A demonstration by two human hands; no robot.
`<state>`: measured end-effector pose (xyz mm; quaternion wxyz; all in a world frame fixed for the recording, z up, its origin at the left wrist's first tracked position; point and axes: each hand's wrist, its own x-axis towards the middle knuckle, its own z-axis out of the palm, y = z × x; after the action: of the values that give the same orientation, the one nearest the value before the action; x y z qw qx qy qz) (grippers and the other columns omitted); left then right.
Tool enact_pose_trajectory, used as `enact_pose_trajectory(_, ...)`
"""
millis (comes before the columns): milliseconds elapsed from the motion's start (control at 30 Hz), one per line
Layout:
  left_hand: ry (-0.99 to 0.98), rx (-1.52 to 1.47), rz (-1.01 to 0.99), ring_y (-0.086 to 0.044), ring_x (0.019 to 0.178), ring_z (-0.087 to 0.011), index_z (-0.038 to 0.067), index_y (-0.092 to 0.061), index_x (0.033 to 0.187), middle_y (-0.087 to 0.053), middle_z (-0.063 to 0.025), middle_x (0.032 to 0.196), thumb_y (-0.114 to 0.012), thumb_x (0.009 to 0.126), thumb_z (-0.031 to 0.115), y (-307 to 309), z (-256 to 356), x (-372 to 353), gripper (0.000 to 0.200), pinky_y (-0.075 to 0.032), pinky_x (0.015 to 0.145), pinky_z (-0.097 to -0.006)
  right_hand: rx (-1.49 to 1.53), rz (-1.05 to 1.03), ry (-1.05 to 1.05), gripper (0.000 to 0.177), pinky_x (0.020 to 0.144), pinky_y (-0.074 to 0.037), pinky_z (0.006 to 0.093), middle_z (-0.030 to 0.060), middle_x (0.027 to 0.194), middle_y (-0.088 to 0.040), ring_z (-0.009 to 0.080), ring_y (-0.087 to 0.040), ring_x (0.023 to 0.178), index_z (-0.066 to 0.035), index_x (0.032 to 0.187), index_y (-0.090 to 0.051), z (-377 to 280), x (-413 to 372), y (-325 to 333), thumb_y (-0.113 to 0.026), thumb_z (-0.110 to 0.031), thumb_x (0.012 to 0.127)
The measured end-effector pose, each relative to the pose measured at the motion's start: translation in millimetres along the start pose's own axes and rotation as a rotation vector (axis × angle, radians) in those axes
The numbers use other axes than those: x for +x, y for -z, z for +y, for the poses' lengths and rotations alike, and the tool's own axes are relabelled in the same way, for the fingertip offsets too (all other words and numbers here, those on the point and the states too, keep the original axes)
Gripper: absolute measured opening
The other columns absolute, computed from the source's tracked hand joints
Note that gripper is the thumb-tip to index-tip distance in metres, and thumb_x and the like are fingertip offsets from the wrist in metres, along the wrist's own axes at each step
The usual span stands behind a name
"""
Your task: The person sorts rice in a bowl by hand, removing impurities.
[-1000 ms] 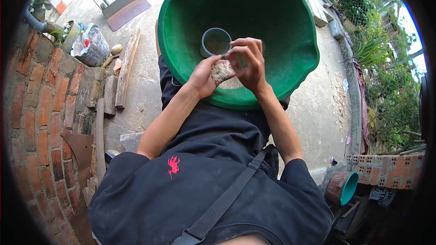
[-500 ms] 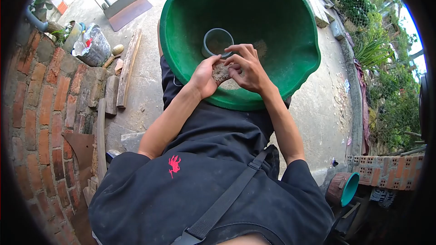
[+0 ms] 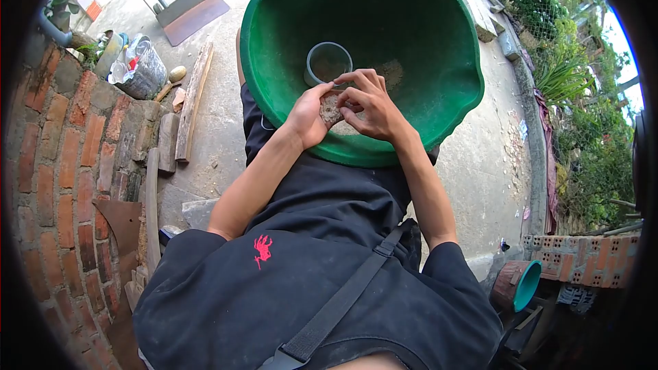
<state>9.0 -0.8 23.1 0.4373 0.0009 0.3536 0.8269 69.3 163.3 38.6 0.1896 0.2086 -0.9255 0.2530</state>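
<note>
A large green tub (image 3: 425,41) with a wavy rim sits tilted across the lap. Cupped over its near side, my left hand (image 3: 307,122) holds a small heap of pale, coarse grain (image 3: 330,104). The fingers of my right hand (image 3: 375,111) are bent in a pinch at the edge of that heap; whatever lies between the fingertips is too small to name. Just beyond both hands, a clear round cup (image 3: 311,62) stands inside the tub, with some brownish matter in it. More loose grain (image 3: 392,74) lies on the tub's inner wall.
A brick wall (image 3: 89,120) runs along the left, near wooden planks (image 3: 195,106), a mallet-like tool (image 3: 176,75) and a bucket of odds and ends (image 3: 146,75). A hand truck (image 3: 194,14) stands beyond. Plants (image 3: 582,144) and a teal-lined pot (image 3: 526,286) are at right.
My right fingers have shifted slightly over the grain, showing more of the heap in my left palm. The tub and cup stay where they were.
</note>
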Motion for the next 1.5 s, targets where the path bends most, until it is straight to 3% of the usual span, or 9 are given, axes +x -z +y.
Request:
enact_pose_trajectory(167, 0.007, 0.026, -0.027, -0.064, 0.096, -0.0187, 0.005, -0.056, 0.118, -0.066, -0.0085, 0.107, -0.032, 0.105, 0.025, 6, -1, 3, 0.034, -0.054, 0.086, -0.0359, 0.043, 0.059, 0.012, 0.006, 0.099, -0.034, 0.0387, 0.0030, 0.120, -0.060, 0.0260, -0.046, 0.118, -0.008, 0.081, -0.067, -1, 2, 0, -0.070, -0.006, 0.076)
enact_pose_trajectory(467, 0.023, 0.008, -0.022, -0.066, 0.095, -0.0199, 0.005, -0.057, 0.115, -0.066, -0.0084, 0.103, -0.033, 0.104, 0.024, 10, -3, 7, 0.032, -0.056, 0.090, -0.0386, 0.046, 0.077, -0.029, 0.011, 0.096, -0.035, 0.0390, 0.0031, 0.118, -0.061, 0.0254, -0.048, 0.116, -0.007, 0.091, -0.068, 5, 3, 1, -0.068, -0.005, 0.080)
enact_pose_trajectory(667, 0.007, 0.042, 0.013, -0.065, 0.096, -0.0175, 0.007, -0.059, 0.113, -0.066, -0.0059, 0.105, -0.037, 0.103, 0.026, 2, 1, -3, 0.031, -0.053, 0.084, -0.0346, 0.092, -0.072, -0.041, 0.017, 0.105, -0.033, 0.0406, 0.0069, 0.130, -0.054, 0.0298, -0.043, 0.122, -0.009, 0.096, -0.068, 0, -2, 0, -0.072, -0.009, 0.079)
enact_pose_trajectory(767, 0.007, 0.008, -0.042, -0.064, 0.094, -0.0163, 0.008, -0.060, 0.114, -0.067, -0.0054, 0.104, -0.038, 0.103, 0.027, 5, -1, 1, 0.031, -0.051, 0.083, -0.0332, 0.096, -0.066, -0.038, 0.018, 0.102, -0.034, 0.0406, 0.0083, 0.130, -0.053, 0.0289, -0.043, 0.122, -0.010, 0.095, -0.067, -2, -1, 3, -0.071, -0.011, 0.078)
enact_pose_trajectory(833, 0.013, -0.040, -0.035, -0.066, 0.092, -0.0214, 0.001, -0.055, 0.115, -0.065, -0.0118, 0.102, -0.035, 0.103, 0.025, 2, 0, -1, 0.033, -0.056, 0.083, -0.0371, 0.093, -0.082, -0.049, 0.019, 0.103, -0.034, 0.0410, 0.0081, 0.130, -0.053, 0.0294, -0.042, 0.123, -0.010, 0.095, -0.067, -3, 0, 6, -0.071, -0.010, 0.077)
enact_pose_trajectory(967, 0.051, -0.058, -0.050, -0.066, 0.095, -0.0237, -0.004, -0.055, 0.112, -0.066, -0.0138, 0.104, -0.033, 0.104, 0.027, 0, 1, -1, 0.038, -0.054, 0.087, -0.0382, 0.081, -0.077, -0.078, 0.021, 0.103, -0.033, 0.0408, 0.0080, 0.130, -0.053, 0.0295, -0.042, 0.123, -0.010, 0.094, -0.066, -4, 0, 9, -0.068, -0.010, 0.073)
enact_pose_trajectory(1100, 0.024, -0.051, 0.039, -0.066, 0.096, -0.0237, -0.004, -0.057, 0.110, -0.066, -0.0152, 0.106, -0.034, 0.103, 0.026, 0, -1, -1, 0.038, -0.053, 0.088, -0.0378, 0.062, -0.061, -0.088, 0.021, 0.102, -0.033, 0.0400, 0.0074, 0.128, -0.054, 0.0290, -0.043, 0.122, -0.010, 0.092, -0.065, -4, 2, 8, -0.067, -0.012, 0.071)
enact_pose_trajectory(1233, 0.044, -0.047, -0.074, -0.067, 0.095, -0.0230, -0.003, -0.058, 0.110, -0.067, -0.0141, 0.105, -0.035, 0.103, 0.026, 7, -3, 3, 0.038, -0.053, 0.089, -0.0372, 0.078, -0.054, -0.105, 0.015, 0.102, -0.034, 0.0391, 0.0078, 0.127, -0.055, 0.0287, -0.044, 0.120, -0.008, 0.087, -0.064, -7, 1, 7, -0.065, -0.007, 0.072)
enact_pose_trajectory(1500, 0.048, -0.036, -0.023, -0.067, 0.095, -0.0226, -0.001, -0.058, 0.111, -0.068, -0.0132, 0.105, -0.034, 0.103, 0.026, 2, 0, -1, 0.036, -0.054, 0.088, -0.0370, 0.059, -0.045, -0.091, 0.015, 0.101, -0.032, 0.0395, 0.0070, 0.126, -0.056, 0.0282, -0.044, 0.120, -0.009, 0.087, -0.063, -7, 3, 7, -0.066, -0.009, 0.073)
